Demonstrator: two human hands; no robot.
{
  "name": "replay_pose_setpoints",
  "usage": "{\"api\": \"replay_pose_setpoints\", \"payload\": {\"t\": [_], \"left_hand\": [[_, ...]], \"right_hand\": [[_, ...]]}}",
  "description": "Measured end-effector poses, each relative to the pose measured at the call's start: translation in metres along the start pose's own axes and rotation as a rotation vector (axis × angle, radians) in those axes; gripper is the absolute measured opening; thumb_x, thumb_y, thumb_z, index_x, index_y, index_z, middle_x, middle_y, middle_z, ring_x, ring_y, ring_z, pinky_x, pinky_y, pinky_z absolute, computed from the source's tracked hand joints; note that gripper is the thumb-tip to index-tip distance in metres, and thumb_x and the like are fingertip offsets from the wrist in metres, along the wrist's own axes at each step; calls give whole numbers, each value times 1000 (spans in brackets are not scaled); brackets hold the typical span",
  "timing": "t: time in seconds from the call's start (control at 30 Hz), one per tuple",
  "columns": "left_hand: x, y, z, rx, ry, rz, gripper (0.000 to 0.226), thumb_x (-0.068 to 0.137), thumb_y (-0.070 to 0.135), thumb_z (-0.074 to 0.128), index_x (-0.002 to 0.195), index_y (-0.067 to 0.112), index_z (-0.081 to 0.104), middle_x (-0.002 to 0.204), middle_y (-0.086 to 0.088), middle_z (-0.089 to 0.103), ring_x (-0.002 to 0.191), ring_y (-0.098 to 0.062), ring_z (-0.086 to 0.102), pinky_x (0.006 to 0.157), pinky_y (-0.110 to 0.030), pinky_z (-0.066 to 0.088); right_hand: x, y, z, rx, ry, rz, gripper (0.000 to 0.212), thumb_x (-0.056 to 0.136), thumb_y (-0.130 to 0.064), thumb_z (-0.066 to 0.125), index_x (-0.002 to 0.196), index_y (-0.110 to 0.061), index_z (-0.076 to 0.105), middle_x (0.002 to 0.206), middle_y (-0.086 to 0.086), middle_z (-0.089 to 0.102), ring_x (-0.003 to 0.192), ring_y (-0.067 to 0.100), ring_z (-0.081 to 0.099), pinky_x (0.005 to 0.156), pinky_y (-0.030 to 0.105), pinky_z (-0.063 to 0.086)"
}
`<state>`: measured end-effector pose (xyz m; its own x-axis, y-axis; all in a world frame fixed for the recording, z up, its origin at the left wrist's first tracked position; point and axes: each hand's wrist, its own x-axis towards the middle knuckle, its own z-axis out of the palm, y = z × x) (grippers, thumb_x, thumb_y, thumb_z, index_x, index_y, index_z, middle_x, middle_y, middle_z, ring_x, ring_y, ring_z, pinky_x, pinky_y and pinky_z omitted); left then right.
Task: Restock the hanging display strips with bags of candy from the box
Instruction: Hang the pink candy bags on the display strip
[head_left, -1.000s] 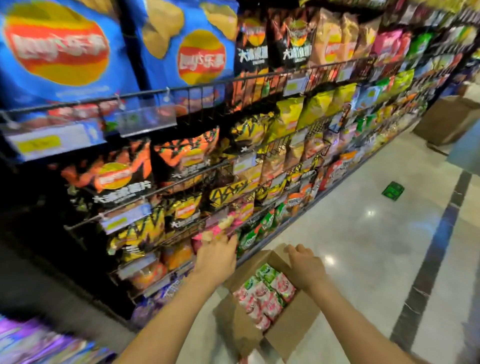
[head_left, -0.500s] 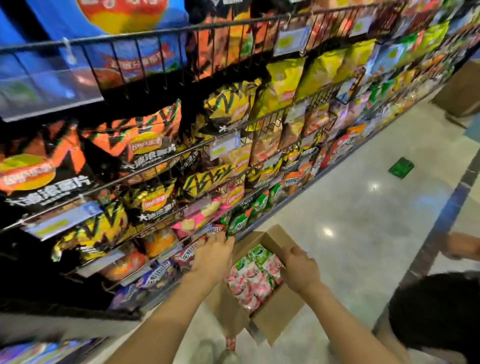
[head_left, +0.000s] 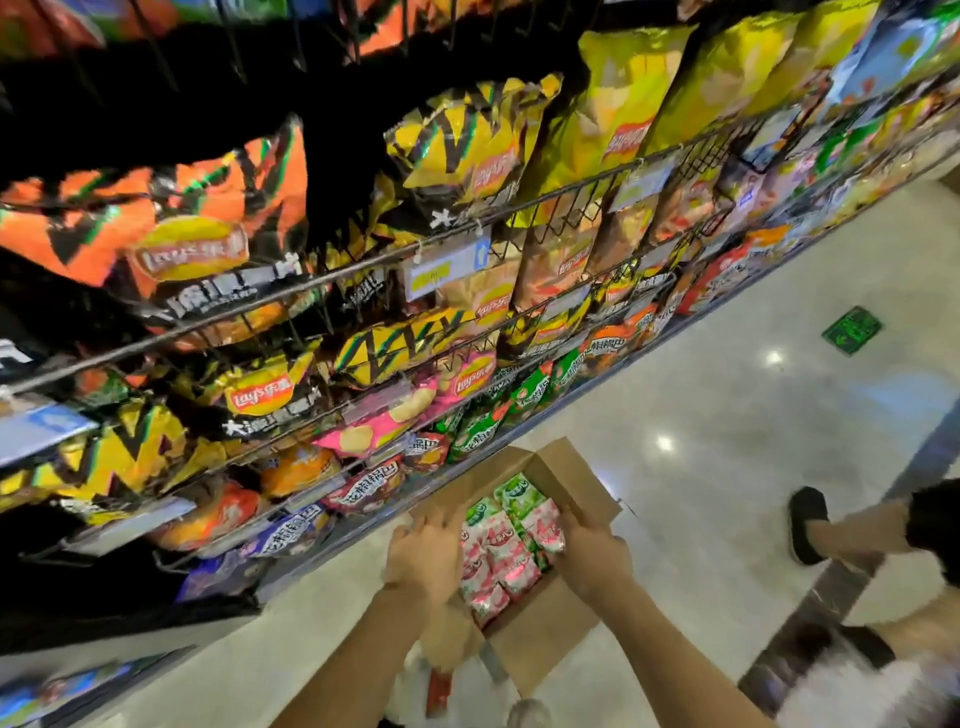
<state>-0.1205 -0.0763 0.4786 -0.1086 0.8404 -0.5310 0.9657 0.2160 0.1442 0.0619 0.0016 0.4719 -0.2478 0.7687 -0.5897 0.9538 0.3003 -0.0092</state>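
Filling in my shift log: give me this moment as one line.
stage: at box, nothing hung | left hand: gripping open brown cardboard box flap | right hand: on opposite rim | pink-and-green candy bags: inside box

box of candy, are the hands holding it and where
Both hands are on the cardboard box: the left hand at its left rim, the right hand at its right rim. Blur hides whether the fingers curl round the edges.

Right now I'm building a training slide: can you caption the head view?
Both hands, left hand and right hand, grip an open cardboard box of candy bags beside snack shelves.
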Motion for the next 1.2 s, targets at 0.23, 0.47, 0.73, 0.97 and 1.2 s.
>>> {"api": "replay_pose_setpoints", "payload": {"t": [0.23,0.47,0.73,0.97,1.2], "left_hand": [[57,37,111,-139,-93,-206,58,93,16,42,146,14,19,147,-10,32,122,-26,48,94,-35,44],[146,56,255,-345,-65,-395,66,90,26,48,146,18,16,143,-8,36,119,-23,49,92,-33,46],[271,37,403,-728,26,-601,51,96,25,42,140,3,27,146,-16,29,127,-30,44,96,-35,43],[339,20,455,-1264,184,-816,62,93,19,50,145,3,19,146,-20,31,129,-36,39,104,-37,37],[370,11,477,-1441,282,-937,49,93,12,52,135,-5,34,131,-24,52,120,-36,50,95,-34,39]], "right_hand": [[73,33,69,-62,-93,-111,49,96,-32,39,142,-21,27,145,9,32,128,28,41,104,40,38],[184,47,203,-124,-171,-187,58,96,-52,17,142,-18,29,140,4,43,125,21,46,98,30,42],[311,60,340,-67,-173,-145,42,95,-28,43,134,-15,35,131,10,43,120,29,46,92,38,44],[380,69,409,55,-179,-60,52,96,-36,38,139,-10,27,136,15,39,122,34,46,98,39,42],[406,69,433,273,-153,19,78,88,-45,57,143,-3,21,135,17,46,124,33,45,98,38,43]]}}
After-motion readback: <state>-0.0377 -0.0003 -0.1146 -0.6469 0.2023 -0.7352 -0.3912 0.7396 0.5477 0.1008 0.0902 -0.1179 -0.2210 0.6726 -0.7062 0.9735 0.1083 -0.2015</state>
